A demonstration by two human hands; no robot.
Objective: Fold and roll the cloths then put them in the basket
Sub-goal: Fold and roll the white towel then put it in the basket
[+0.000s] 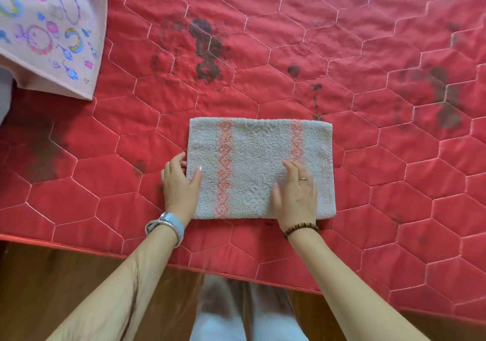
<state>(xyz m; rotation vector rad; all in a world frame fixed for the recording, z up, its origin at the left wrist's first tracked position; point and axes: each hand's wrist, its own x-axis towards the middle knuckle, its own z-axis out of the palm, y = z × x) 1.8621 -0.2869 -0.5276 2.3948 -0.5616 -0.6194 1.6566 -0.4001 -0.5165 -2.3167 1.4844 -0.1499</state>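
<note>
The red quilted mattress (263, 51) filled the view. On it, at the middle and close to its 6 o'clock edge, lay the grey towel (252, 156), already folded into a flat rectangle with its long axis running from 9 to 3 o'clock. A pink printed cloth (47, 30) lay well apart at 10 o'clock, unfolded. No basket showed.

The left hand (178, 183) sat at the towel's short 9 o'clock edge, thumb laid on top and fingers (177, 160) curled against the edge, seemingly pinching it. The right hand (297, 193) rested flat on the towel toward its 5 o'clock part, fingers straight and spread, holding nothing; it was blurred.

With the left hand at the short end, a roll would likely start there and travel along the long axis toward 3 o'clock.
</note>
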